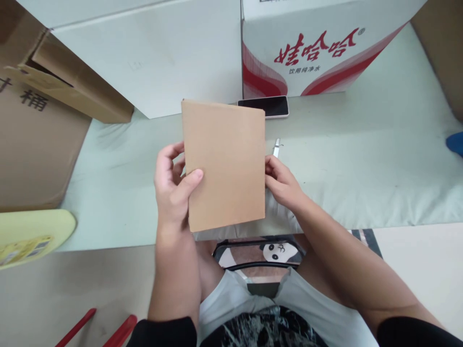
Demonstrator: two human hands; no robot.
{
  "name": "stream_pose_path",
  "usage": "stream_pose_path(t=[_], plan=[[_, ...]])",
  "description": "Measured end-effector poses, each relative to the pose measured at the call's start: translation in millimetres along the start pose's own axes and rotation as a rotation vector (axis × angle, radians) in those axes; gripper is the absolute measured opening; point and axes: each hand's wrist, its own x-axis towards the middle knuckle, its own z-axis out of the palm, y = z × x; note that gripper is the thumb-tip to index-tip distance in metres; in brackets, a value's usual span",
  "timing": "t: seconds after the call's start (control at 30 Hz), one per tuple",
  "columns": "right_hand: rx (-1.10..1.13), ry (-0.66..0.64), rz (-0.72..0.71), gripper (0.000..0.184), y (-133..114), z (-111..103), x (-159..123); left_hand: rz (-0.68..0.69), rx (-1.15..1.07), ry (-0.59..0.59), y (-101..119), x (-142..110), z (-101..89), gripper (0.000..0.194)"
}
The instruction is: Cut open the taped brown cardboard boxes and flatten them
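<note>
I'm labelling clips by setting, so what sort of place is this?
Probably an indoor room at home or a small workroom: a cloth-covered table, large cartons, including a white and red one, and a panda-patterned item below suggest it.

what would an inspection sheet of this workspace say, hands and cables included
surface: pale green cloth, wrinkled near the front
things: flat cardboard, raised in front of the person
clutter: phone partly hidden behind the cardboard; slim metal tool beside it
hands: left hand grips the left edge; right hand at the right edge, grip unclear
cables: nothing seen
surroundings: red-and-white box behind, brown boxes at left
</note>
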Motion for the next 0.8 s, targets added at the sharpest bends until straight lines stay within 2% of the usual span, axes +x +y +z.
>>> stream_pose_path(t=[0.2, 0.43, 0.53, 0.63, 0.7, 0.8], plan=[[0.044, 0.062, -0.122, 0.030, -5.0, -5.0, 1.6, -0.058, 0.026, -0.034, 1.8, -0.1, -7.6, 0.066], [0.034, 0.319, -0.219, 0.060, 0.7, -20.6, 11.7, -0.073, 0.026, -0.213, 0.9, -3.5, -3.9, 0.062], [0.012, 0.389, -0.341, 0.066, -6.6, -30.4, 14.6, -0.142, -0.008, -0.265, 2.4, -6.6, 0.4, 0.064], [-0.083, 0.304, -0.427, 0.057, -24.3, -37.7, 10.2, -0.200, -0.011, -0.334, 5.3, -10.1, 2.6, 0.067], [-0.172, 0.229, -0.435, 0.045, -39.2, -40.6, 3.4, -0.204, -0.005, -0.375, 6.8, -11.9, 3.9, 0.068], [-0.336, 0.195, -0.426, 0.028, -59.5, -42.6, -7.5, -0.194, 0.005, -0.409, 7.2, -13.3, 7.3, 0.068]])
